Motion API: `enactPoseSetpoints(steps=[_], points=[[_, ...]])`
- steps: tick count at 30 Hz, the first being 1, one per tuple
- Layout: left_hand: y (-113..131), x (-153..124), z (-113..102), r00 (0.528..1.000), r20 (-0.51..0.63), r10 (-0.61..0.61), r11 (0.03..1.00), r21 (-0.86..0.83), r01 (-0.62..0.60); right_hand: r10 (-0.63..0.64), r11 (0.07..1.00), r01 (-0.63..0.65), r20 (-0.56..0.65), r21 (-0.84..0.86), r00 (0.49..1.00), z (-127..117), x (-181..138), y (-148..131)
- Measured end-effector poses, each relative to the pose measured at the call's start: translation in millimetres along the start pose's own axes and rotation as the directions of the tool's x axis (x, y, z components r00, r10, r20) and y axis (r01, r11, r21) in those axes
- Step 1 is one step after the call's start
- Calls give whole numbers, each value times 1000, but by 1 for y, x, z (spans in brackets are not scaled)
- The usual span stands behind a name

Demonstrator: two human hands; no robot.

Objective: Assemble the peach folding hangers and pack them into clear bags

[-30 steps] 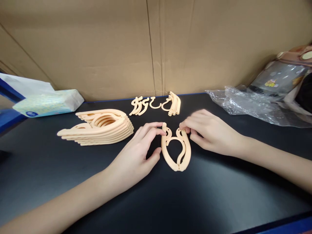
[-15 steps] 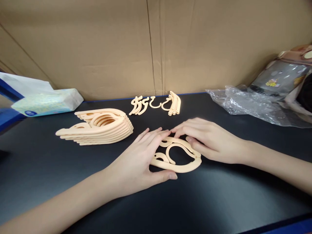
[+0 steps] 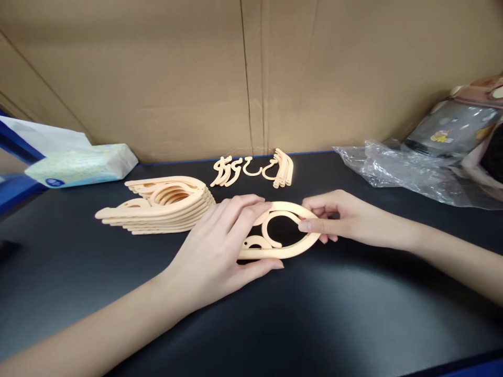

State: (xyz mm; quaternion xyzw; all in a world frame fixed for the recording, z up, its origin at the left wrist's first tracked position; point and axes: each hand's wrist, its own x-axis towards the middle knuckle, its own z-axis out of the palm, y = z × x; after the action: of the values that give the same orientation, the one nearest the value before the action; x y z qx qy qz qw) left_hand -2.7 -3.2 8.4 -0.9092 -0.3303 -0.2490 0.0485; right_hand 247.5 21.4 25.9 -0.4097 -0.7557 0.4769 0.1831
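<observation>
So I'm standing here watching someone at a black counter [image 3: 294, 319] with a peach-colored folding hanger [image 3: 291, 253], just right of center in the frame. It's folded up into an oval loop with its curved hook tucked inside. The left hand [image 3: 220, 243] lies across the hanger's left end, fingers over the far side and thumb along the near edge, so I'd call that gripped, though the palm hides what's under it. The right hand [image 3: 346, 217] has the rounded right end pinched, thumb on top and fingers curled around behind. Neither hand looks let go. As for how far along it is, I'd say pretty far: there's a neat stack of folded hangers [image 3: 157, 211] left of center, same shape as this one, layered so tight I can't get a sure count. The one in hand looks whole too, from what shows, just not on the stack. What's left seems to be the loose bits at the back, upper middle of the frame: small curved pieces [image 3: 223, 172], an open hook [image 3: 251, 167] beside them, and a little bunch of arm pieces [image 3: 283, 168] with another hook [image 3: 269, 170] next to it. Those aren't joined into any hanger as far as I can see.
</observation>
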Motion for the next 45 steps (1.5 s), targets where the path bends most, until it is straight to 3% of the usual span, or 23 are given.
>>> enactPoseSetpoints(steps=[5, 10, 26, 41, 45], points=[[-3, 0, 3, 999, 18, -46, 994, -98, 47, 61, 986, -66, 32, 153, 998, -2, 2, 2], [-3, 1, 4, 996, 68, -49, 991, -118, 57, 76, 981, -79, 22, 178, 997, -2, 4, 3], [0, 1, 1, 998, 66, 6, 999, -49, -2, 90, 979, -98, 50, 179, 995, -1, 5, 3], [3, -1, 2, 997, 33, 75, 997, -38, -74, 12, 978, -41, 140, 205, 990, 1, 5, 8], [7, 1, -2, 999, 50, 19, 1000, -22, -18, -36, 968, 11, 94, 250, 995, 1, 4, 10]])
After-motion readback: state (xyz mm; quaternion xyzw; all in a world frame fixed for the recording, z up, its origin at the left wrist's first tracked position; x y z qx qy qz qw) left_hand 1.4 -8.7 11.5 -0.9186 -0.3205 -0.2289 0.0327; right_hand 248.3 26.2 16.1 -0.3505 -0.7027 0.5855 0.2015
